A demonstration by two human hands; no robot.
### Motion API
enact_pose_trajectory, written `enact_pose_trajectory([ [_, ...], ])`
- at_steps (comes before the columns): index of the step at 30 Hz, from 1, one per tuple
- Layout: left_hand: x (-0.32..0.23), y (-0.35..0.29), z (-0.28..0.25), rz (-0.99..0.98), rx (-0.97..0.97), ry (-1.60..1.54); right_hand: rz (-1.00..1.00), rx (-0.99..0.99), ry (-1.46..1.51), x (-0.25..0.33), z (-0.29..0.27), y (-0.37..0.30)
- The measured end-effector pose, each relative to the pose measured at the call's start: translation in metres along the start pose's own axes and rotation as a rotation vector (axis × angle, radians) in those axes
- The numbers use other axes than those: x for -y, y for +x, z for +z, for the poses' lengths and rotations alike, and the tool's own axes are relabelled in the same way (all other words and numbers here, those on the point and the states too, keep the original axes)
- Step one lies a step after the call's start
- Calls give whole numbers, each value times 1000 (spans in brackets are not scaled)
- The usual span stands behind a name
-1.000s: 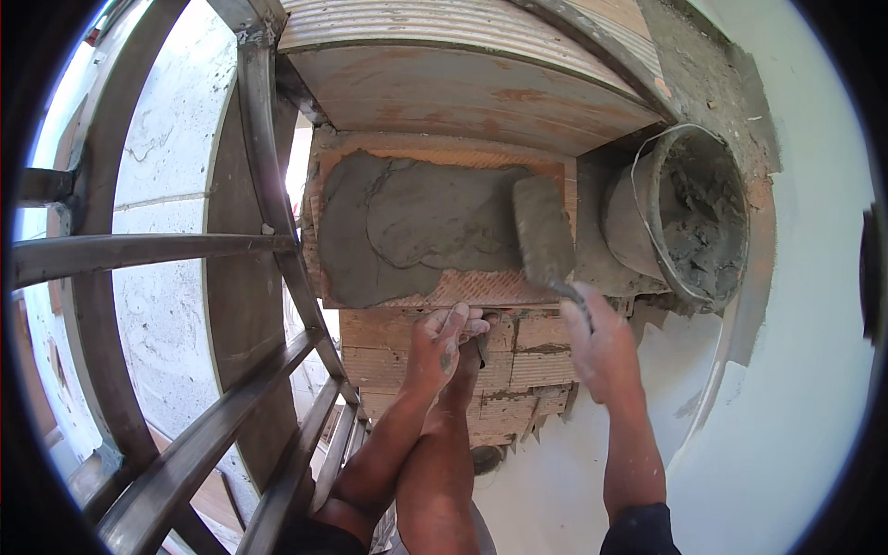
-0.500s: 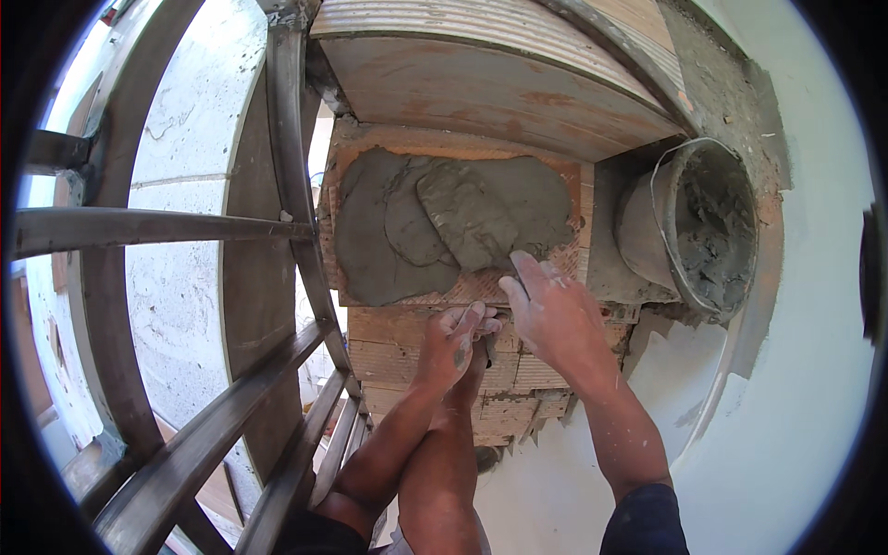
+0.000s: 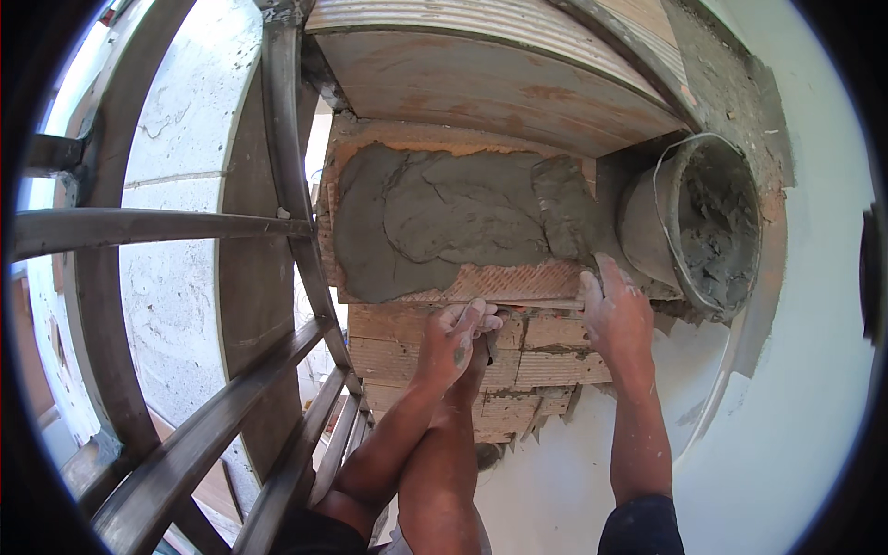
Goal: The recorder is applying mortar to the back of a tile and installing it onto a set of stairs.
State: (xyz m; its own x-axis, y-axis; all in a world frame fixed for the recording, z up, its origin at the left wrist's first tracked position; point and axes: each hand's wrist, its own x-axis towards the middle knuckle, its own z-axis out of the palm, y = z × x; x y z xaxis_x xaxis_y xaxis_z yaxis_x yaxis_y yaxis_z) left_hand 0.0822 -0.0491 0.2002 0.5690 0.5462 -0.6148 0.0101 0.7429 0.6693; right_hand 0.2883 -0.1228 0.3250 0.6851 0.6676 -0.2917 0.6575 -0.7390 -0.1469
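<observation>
Grey wet mortar (image 3: 453, 213) lies spread over a ribbed tile stair tread (image 3: 527, 282), whose front strip shows bare. My right hand (image 3: 618, 310) is closed on a trowel (image 3: 562, 205). The grip is hidden in my fingers, and the mortar-coated blade lies flat on the right end of the mortar. My left hand (image 3: 455, 338) is closed, thumb against curled fingers, just in front of the tread's front edge and above my knee. Whether anything is inside it cannot be seen.
A bucket (image 3: 647, 222) of mortar, tilted, with a wire handle, stands right of the tread against the white wall (image 3: 814, 277). A metal railing (image 3: 166, 227) runs along the left. Behind rises a tiled riser (image 3: 499, 92); tiled steps (image 3: 555, 365) descend below.
My right hand has drawn the trowel rightward, from the middle of the mortar to its right end near the bucket. The left hand has stayed in place.
</observation>
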Motion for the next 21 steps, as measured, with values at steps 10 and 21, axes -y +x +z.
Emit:
enact_pose_trajectory([
  [10, -3, 0, -12, 39, 85, 150, -260, 95, 160, 29, 14, -38],
  [21, -9, 0, 7, 0, 3, -15, -322, -97, 54, -27, 6, 24],
])
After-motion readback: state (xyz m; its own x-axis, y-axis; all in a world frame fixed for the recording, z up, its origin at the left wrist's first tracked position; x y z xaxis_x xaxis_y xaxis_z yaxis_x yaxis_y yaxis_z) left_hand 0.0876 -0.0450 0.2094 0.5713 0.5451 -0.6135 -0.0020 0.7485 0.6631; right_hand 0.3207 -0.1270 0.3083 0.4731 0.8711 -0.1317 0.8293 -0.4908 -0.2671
